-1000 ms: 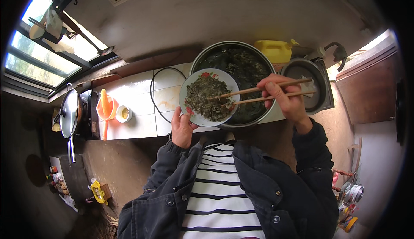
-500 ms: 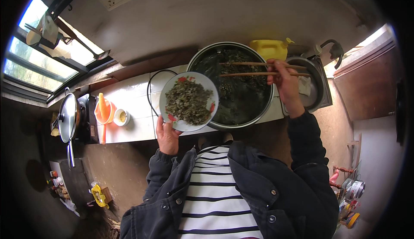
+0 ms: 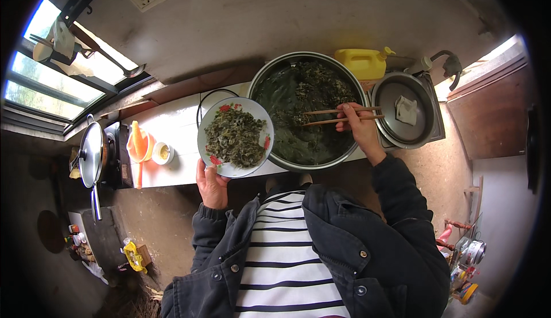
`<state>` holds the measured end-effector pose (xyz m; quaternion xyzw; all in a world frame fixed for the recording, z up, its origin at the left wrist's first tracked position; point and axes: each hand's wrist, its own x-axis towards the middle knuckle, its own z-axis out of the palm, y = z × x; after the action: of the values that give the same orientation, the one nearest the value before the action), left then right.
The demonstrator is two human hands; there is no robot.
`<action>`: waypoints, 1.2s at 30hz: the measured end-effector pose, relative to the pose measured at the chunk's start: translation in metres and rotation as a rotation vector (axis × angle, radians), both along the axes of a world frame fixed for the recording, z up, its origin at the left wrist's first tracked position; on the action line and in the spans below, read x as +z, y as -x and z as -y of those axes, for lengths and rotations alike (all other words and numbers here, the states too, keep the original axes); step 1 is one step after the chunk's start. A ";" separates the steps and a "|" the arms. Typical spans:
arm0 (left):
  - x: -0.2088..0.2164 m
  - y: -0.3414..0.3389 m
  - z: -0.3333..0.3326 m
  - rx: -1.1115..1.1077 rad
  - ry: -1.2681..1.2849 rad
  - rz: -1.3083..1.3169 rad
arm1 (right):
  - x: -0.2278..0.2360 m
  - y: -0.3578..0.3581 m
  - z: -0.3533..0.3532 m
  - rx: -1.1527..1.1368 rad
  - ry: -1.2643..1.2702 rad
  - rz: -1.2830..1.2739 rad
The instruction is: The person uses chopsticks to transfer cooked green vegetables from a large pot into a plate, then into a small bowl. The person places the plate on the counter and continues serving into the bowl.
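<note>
Chopped greens [image 3: 235, 137], dark and wet-looking, mounded over most of a white plate [image 3: 257, 111] with red flower marks near its rim; plate held out at the near left side of a wide metal pot [image 3: 313, 167], left hand [image 3: 212, 187] closed on its near edge. Right hand [image 3: 359, 125], well apart from the left, grips wooden chopsticks [image 3: 327, 121], their tips slightly parted inside the pot's outline, beside more dark greens [image 3: 324, 88] in dark liquid; whether the tips touch them, cannot tell.
</note>
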<state>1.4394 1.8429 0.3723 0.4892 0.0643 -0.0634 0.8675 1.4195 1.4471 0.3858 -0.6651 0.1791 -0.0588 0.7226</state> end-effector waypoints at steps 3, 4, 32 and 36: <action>-0.003 -0.002 0.002 0.000 0.014 -0.004 | -0.003 0.000 0.001 -0.046 -0.024 0.037; -0.004 -0.002 0.002 0.007 -0.009 -0.033 | -0.004 0.001 0.003 -0.058 -0.047 0.064; -0.014 0.003 0.039 -0.199 -0.134 -0.073 | 0.091 0.017 -0.072 0.034 -0.109 0.121; -0.012 0.004 0.042 -0.212 -0.136 -0.068 | 0.106 0.024 -0.065 0.069 -0.052 0.282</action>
<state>1.4356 1.8009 0.3598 0.5486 0.0458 -0.1668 0.8180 1.3958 1.5123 0.4917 -0.6371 0.0541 -0.1222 0.7591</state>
